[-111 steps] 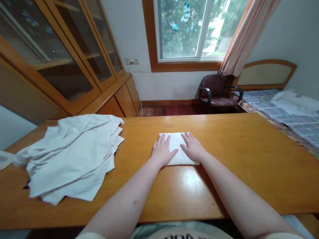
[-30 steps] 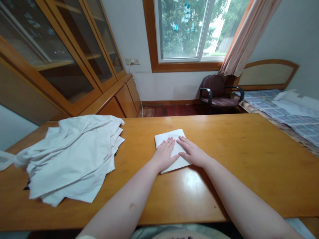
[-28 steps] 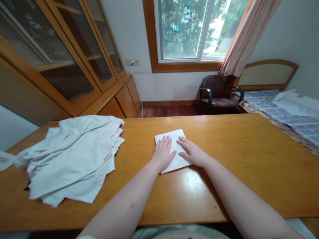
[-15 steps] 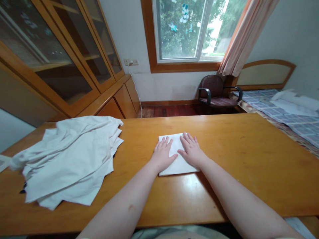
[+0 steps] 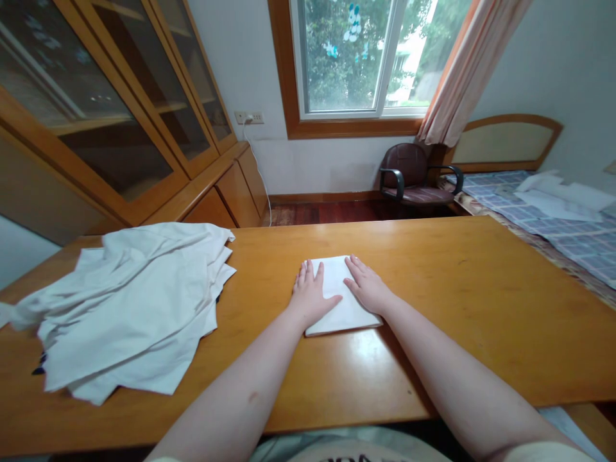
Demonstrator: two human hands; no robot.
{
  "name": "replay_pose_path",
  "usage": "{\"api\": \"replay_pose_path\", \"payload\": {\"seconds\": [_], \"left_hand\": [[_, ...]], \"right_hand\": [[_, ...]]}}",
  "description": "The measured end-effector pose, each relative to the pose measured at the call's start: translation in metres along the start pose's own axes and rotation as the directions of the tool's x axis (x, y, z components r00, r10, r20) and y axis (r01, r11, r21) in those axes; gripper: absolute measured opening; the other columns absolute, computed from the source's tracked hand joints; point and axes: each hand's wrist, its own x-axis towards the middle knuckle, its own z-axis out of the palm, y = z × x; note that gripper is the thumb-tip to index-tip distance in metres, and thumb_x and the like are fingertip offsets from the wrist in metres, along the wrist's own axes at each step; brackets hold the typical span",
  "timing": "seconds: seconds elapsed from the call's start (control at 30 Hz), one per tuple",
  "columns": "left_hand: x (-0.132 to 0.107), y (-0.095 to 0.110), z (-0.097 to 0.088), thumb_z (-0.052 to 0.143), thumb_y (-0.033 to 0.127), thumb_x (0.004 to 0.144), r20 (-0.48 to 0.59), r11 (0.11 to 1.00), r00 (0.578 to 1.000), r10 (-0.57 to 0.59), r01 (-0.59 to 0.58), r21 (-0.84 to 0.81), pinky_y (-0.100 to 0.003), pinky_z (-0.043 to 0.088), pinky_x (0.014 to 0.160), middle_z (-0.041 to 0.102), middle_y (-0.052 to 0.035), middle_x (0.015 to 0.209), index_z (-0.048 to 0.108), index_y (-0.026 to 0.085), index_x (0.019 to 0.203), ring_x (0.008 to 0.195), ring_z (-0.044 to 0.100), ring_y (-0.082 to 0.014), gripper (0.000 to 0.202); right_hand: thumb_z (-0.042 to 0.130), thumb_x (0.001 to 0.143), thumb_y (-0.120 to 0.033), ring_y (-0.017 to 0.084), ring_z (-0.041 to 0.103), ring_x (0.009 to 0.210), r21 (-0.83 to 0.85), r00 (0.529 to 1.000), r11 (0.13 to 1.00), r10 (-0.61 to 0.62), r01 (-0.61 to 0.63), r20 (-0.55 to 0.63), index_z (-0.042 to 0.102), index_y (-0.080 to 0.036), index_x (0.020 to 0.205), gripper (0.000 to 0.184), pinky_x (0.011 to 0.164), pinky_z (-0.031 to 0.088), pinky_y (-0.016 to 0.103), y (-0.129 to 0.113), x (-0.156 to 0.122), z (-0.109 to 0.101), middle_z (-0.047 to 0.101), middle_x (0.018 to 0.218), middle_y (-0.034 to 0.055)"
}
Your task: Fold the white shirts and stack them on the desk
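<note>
A folded white cloth (image 5: 337, 282) lies flat on the wooden table (image 5: 433, 269), roughly square. My left hand (image 5: 312, 297) rests on its left side, palm down, thumb stretched inward and fingers over the left edge. On the right side my right hand (image 5: 369, 287) lies palm down, its fingers along the cloth's right edge. Both hands are open and grip nothing. Parts of the cloth's side edges are hidden under them. To the left a loose, rumpled pile of white cloths (image 5: 135, 301) is spread on the table.
A glass-fronted wooden cabinet (image 5: 144, 115) stands at the left. Beyond the table are a dark red armchair (image 5: 409, 170), a window (image 5: 356, 58) with a pink curtain (image 5: 469, 77), and a bed (image 5: 539, 199) at the right. The table's near edge runs just before my body.
Both hands have shifted slightly outward toward the cloth's side edges, baring more of its middle. The whole view has moved a little; the pile of cloths is unchanged.
</note>
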Motion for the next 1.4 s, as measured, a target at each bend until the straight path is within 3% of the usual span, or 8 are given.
{"api": "replay_pose_path", "payload": {"seconds": [0.3, 0.6, 0.7, 0.8, 0.93, 1.07, 1.27, 1.4], "left_hand": [[0.000, -0.002, 0.005, 0.052, 0.069, 0.070, -0.015, 0.998, 1.000, 0.017, -0.018, -0.065, -0.047, 0.009, 0.111, -0.001, -0.0169, 0.154, 0.013, 0.016, 0.148, 0.141, -0.004, -0.0325, 0.103], [0.009, -0.020, 0.002, 0.055, 0.043, 0.080, -0.221, 0.867, 0.928, -0.300, 0.169, -0.468, -0.055, 0.000, 0.109, 0.039, -0.0226, 0.142, 0.039, 0.011, 0.136, 0.139, 0.014, -0.0367, 0.066], [0.011, -0.022, 0.001, 0.069, 0.032, 0.071, -0.238, 0.649, 0.927, -0.290, 0.008, -0.760, -0.050, 0.011, 0.111, 0.044, -0.0194, 0.139, 0.045, 0.017, 0.129, 0.135, 0.029, -0.0333, 0.066], [0.011, -0.017, -0.002, 0.072, 0.024, 0.067, -0.190, 0.179, 0.937, -0.292, -0.142, -0.974, -0.040, 0.033, 0.105, 0.040, -0.0142, 0.143, 0.041, 0.022, 0.129, 0.126, 0.044, -0.0272, 0.069], [0.007, -0.015, -0.010, 0.068, 0.028, 0.069, 0.086, -0.318, 0.985, -0.150, 0.034, -0.948, -0.042, 0.042, 0.098, 0.056, -0.0152, 0.128, 0.050, 0.016, 0.119, 0.117, 0.053, -0.0297, 0.054], [0.000, -0.019, -0.018, 0.063, 0.034, 0.071, 0.320, -0.452, 0.911, 0.261, 0.408, -0.793, -0.050, 0.038, 0.099, 0.064, -0.0174, 0.116, 0.052, 0.010, 0.122, 0.113, 0.056, -0.0346, 0.058], [-0.005, -0.022, -0.020, 0.055, 0.023, 0.069, 0.122, -0.561, 0.901, 0.416, 0.360, -0.746, -0.051, 0.030, 0.104, 0.058, -0.0113, 0.128, 0.039, 0.017, 0.139, 0.118, 0.052, -0.0319, 0.072], [-0.004, -0.024, -0.019, 0.053, 0.024, 0.067, 0.122, -0.567, 0.880, 0.458, 0.395, -0.722, -0.052, 0.031, 0.103, 0.058, -0.0122, 0.127, 0.039, 0.016, 0.138, 0.117, 0.052, -0.0334, 0.073]], "right_hand": [[0.039, 0.090, -0.047, 0.030, 0.016, 0.140, -0.023, 0.997, 0.997, 0.075, -0.075, -0.015, 0.024, -0.012, 0.147, 0.068, 0.110, 0.018, 0.046, -0.006, -0.001, 0.003, 0.014, 0.153, 0.0177], [0.042, 0.089, -0.045, 0.027, 0.058, 0.107, 0.158, 0.951, 0.975, 0.192, -0.157, -0.243, 0.065, -0.020, 0.110, 0.040, 0.105, 0.027, 0.047, 0.013, -0.007, -0.017, 0.067, 0.110, 0.0105], [0.046, 0.087, -0.041, 0.023, 0.063, 0.095, 0.284, 0.957, 0.955, 0.163, -0.092, -0.239, 0.065, -0.023, 0.110, 0.035, 0.095, 0.039, 0.040, 0.012, -0.008, -0.016, 0.069, 0.104, 0.0067], [0.050, 0.084, -0.038, 0.022, 0.062, 0.096, 0.437, 0.948, 0.898, 0.187, -0.058, -0.257, 0.061, -0.020, 0.116, 0.038, 0.086, 0.046, 0.035, 0.011, -0.007, -0.012, 0.067, 0.109, 0.0079], [0.051, 0.083, -0.038, 0.022, 0.060, 0.099, 0.631, 0.936, 0.775, 0.201, 0.028, -0.289, 0.057, -0.017, 0.116, 0.040, 0.090, 0.044, 0.037, 0.010, -0.005, -0.002, 0.065, 0.111, 0.0103], [0.056, 0.081, -0.039, 0.022, 0.056, 0.106, 0.816, 0.953, 0.567, 0.173, 0.110, -0.248, 0.048, -0.019, 0.120, 0.045, 0.093, 0.044, 0.040, 0.004, -0.004, 0.008, 0.058, 0.120, 0.0111], [0.067, 0.072, -0.040, 0.025, 0.058, 0.108, 0.997, 0.994, 0.078, 0.113, -0.016, 0.007, 0.043, -0.023, 0.123, 0.059, 0.092, 0.046, 0.042, -0.012, -0.015, -0.003, 0.059, 0.123, 0.0087], [0.063, 0.074, -0.043, 0.028, 0.064, 0.098, 0.969, 0.967, -0.043, -0.086, -0.244, 0.239, 0.054, -0.016, 0.116, 0.051, 0.089, 0.047, 0.045, -0.015, -0.020, -0.015, 0.067, 0.110, 0.0123]]}}
